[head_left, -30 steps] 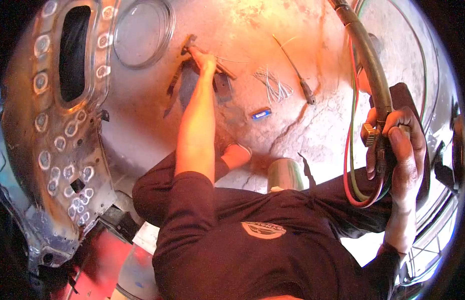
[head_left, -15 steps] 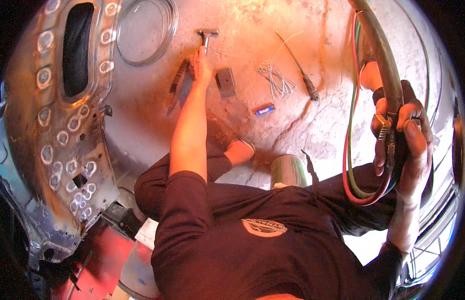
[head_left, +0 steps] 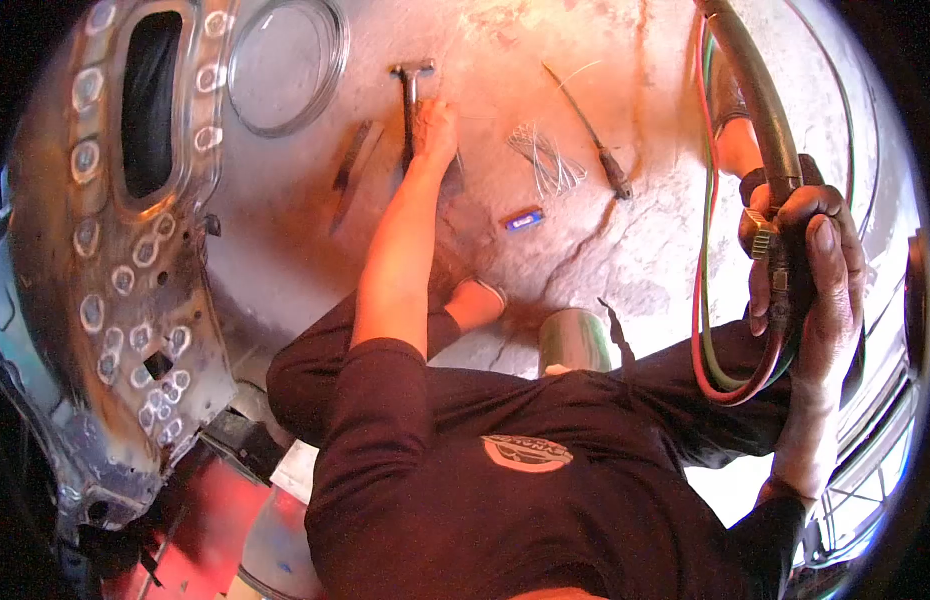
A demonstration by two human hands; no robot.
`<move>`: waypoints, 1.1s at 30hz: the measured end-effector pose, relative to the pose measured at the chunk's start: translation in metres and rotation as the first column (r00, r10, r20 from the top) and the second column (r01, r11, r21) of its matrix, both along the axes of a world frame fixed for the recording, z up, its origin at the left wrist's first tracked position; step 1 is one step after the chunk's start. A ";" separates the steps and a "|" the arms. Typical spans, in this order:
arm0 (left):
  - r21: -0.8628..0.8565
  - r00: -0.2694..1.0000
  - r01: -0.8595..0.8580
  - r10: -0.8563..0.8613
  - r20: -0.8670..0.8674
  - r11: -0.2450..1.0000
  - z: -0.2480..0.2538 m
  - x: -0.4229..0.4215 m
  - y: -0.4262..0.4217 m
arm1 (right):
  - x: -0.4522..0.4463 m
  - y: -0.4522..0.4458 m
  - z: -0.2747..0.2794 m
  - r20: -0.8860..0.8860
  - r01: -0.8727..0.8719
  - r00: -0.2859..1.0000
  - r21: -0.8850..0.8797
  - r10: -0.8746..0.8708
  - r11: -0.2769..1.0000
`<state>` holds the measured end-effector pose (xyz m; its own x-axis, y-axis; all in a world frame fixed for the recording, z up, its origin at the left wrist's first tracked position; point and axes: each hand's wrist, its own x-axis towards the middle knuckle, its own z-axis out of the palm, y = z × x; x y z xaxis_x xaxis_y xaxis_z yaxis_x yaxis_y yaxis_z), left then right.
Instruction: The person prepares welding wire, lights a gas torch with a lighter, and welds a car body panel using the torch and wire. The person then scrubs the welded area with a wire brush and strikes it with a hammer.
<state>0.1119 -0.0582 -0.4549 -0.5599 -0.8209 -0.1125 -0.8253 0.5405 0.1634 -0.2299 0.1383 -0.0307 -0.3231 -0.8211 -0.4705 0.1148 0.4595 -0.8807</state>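
My left hand [head_left: 437, 132] is low over the floor, its fingers curled; what they hold, if anything, is hidden. Just left of it, a hammer [head_left: 409, 110] lies on the floor, head away from me. Below my left wrist, a dark metal block [head_left: 455, 182] is mostly covered. My right hand [head_left: 830, 250] is wrapped round a thick dark hose [head_left: 760, 90] near a brass-coloured ribbed fitting [head_left: 761, 238]. Thin red and green hoses [head_left: 701, 300] loop beneath that hand.
A metal panel [head_left: 95, 250] with ringed weld spots stands at left. On the floor lie a wire coil [head_left: 340, 60], a wire bundle [head_left: 550, 160], a blue box [head_left: 524, 219], a thin tool with a dark handle [head_left: 615, 175] and a dark metal strip [head_left: 353, 165]. A can [head_left: 573, 340] stands between my legs.
My left hand has let go of the hammer and moved right, covering most of the dark metal block. The hammer lies almost where it was. My right hand keeps its hold on the hose.
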 end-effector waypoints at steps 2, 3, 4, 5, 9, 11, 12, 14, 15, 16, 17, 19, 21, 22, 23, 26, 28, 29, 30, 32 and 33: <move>0.002 0.998 -0.027 0.027 -0.050 1.000 -0.014 0.002 0.000 | 0.002 -0.001 0.000 -0.020 0.027 0.999 0.001 -0.027 1.000; -0.004 0.996 -0.035 0.034 -0.080 0.999 -0.022 0.003 -0.002 | 0.003 -0.001 0.000 -0.028 0.041 0.999 0.000 -0.041 0.999; -0.010 0.993 -0.043 0.042 -0.109 0.999 -0.028 0.005 -0.004 | 0.003 -0.001 0.000 -0.031 0.036 0.999 -0.001 -0.036 0.999; -0.066 0.995 0.035 -0.041 -0.086 0.997 -0.016 0.004 -0.003 | 0.003 -0.001 0.000 -0.033 0.029 0.999 0.000 -0.029 1.000; -0.093 0.988 -0.024 0.009 -0.155 0.995 0.020 -0.005 -0.010 | -0.001 0.000 0.001 -0.006 0.016 1.000 0.002 -0.016 1.000; 0.044 0.864 -0.314 0.304 -0.401 0.949 0.021 0.001 -0.022 | -0.003 0.001 -0.001 0.005 0.014 1.000 -0.001 -0.014 1.000; 0.167 0.682 -0.464 0.472 -0.559 0.870 0.023 0.005 -0.027 | -0.002 0.001 -0.001 0.006 0.018 1.000 -0.004 -0.018 1.000; 0.304 0.394 -0.627 0.629 -0.670 0.717 0.020 0.017 -0.039 | 0.000 0.001 0.000 0.008 0.033 0.999 -0.012 -0.033 0.999; 0.293 0.344 -0.682 0.647 -0.680 0.670 0.014 0.024 -0.047 | 0.002 0.000 0.001 0.008 0.045 0.999 -0.020 -0.045 0.999; 0.283 0.292 -0.731 0.660 -0.692 0.621 0.007 0.029 -0.052 | 0.002 0.000 0.001 0.016 0.043 0.999 -0.024 -0.043 0.999; 0.230 0.471 -0.706 0.686 -0.554 0.670 0.012 0.027 -0.048 | 0.002 0.000 0.001 0.024 0.041 0.999 -0.025 -0.041 0.999; 0.160 0.748 -0.611 0.631 -0.205 0.776 0.031 0.016 -0.032 | 0.004 -0.001 0.002 0.025 0.048 0.999 -0.034 -0.047 0.998; 0.057 0.801 -0.559 0.556 -0.223 0.827 0.022 0.012 -0.024 | 0.005 -0.002 0.002 0.016 0.060 0.998 -0.037 -0.060 0.998; 0.082 0.794 -0.561 0.563 -0.230 0.824 0.018 0.012 -0.023 | 0.004 -0.002 0.001 0.014 0.065 0.998 -0.034 -0.064 0.997; 0.104 0.787 -0.563 0.570 -0.234 0.820 0.014 0.015 -0.022 | 0.003 -0.001 0.000 0.011 0.069 0.998 -0.031 -0.069 0.997; 0.069 0.864 -0.441 0.444 -0.238 0.895 0.000 0.018 -0.024 | 0.002 -0.002 0.000 -0.006 0.087 0.996 0.010 -0.087 0.996; 0.051 0.912 -0.339 0.342 -0.226 0.939 0.000 0.012 -0.022 | 0.000 -0.002 0.000 0.005 0.073 0.997 0.008 -0.073 0.997; 0.052 0.925 -0.312 0.316 -0.212 0.949 0.005 0.000 -0.020 | 0.000 -0.003 0.000 0.002 0.073 0.997 0.014 -0.073 0.997; 0.059 0.936 -0.287 0.293 -0.197 0.956 0.011 -0.010 -0.014 | 0.002 -0.003 0.003 -0.014 0.083 0.996 0.038 -0.083 0.996; 0.070 0.935 -0.273 0.282 -0.217 0.959 0.011 -0.014 -0.011 | 0.003 -0.002 0.004 -0.046 0.095 0.995 0.059 -0.092 0.994; 0.097 0.931 -0.258 0.274 -0.242 0.961 0.009 -0.013 -0.012 | 0.003 -0.002 0.003 -0.062 0.099 0.993 0.056 -0.095 0.994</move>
